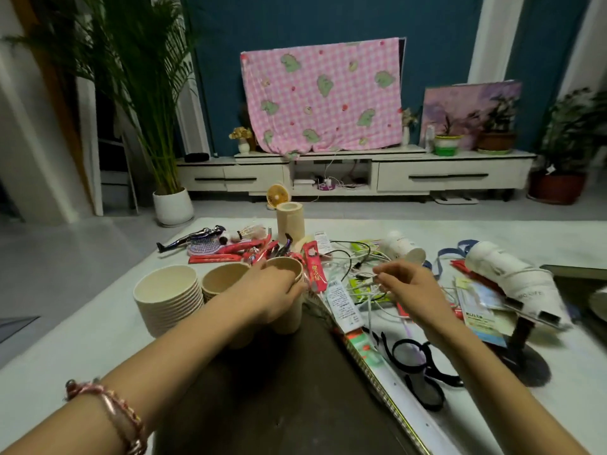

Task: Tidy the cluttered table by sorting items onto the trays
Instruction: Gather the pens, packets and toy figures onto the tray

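Sorting under way: a person's left hand [279, 290] curls around the rim of a smooth brown paper cup [289, 318], which stands at the far edge of a dark matte tray [279, 405] on the white bench [59, 323]. The hand hides most of the cup's wall. A braided pink bracelet [108, 408] circles that wrist.

The right hand [407, 290] hovers with bent fingers over a tangle of thin white and black cables [354, 257]. Motion blur makes it impossible to tell whether it pinches a wire.

Left of the held cup sit a second cup [221, 277] and a ribbed stack of pale paper bowls [167, 300]. Glossy red sachets [313, 267] fan out behind them, beside a plain wooden cylinder [290, 221]. A white roll [505, 274] lies on its side at right. Near the right forearm, black loops [414, 359] are hard to identify. The tray's near end is cut off by the frame.
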Tool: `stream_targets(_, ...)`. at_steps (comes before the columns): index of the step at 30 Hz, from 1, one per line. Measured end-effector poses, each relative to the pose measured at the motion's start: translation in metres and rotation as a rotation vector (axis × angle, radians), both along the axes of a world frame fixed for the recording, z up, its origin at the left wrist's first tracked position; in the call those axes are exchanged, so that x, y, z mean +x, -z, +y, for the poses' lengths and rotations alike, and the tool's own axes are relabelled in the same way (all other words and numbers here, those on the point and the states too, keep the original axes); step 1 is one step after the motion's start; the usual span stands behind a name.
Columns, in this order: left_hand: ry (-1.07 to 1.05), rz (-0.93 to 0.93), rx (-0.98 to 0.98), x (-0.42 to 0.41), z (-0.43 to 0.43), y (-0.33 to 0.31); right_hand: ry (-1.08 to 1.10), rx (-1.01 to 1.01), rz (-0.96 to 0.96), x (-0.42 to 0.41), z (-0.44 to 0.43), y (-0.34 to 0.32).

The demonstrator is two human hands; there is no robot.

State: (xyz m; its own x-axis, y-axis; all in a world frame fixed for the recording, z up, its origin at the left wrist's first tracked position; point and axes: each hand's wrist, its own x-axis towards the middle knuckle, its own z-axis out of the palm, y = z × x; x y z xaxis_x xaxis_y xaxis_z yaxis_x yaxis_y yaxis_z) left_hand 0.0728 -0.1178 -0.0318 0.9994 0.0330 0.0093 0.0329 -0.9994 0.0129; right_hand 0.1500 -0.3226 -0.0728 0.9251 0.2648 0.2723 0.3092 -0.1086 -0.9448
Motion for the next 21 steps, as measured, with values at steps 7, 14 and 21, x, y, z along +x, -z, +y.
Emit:
stream_targets(7,0.06,-0.473,0.135,-0.016,-0.031,0.01,0.184,0.111,-0.052,-0.008,-0.018,0.039)
stream_targets(14,0.182,-0.28,-0.106,-0.027,-0.086,0.069,0.077,-0.117,0.05,-0.006,-0.042,0.036)
stream_targets(21,0.169,-0.241,-0.3,-0.032,-0.087,0.081,-0.004,-0.338,0.027,-0.045,-0.066,0.019)
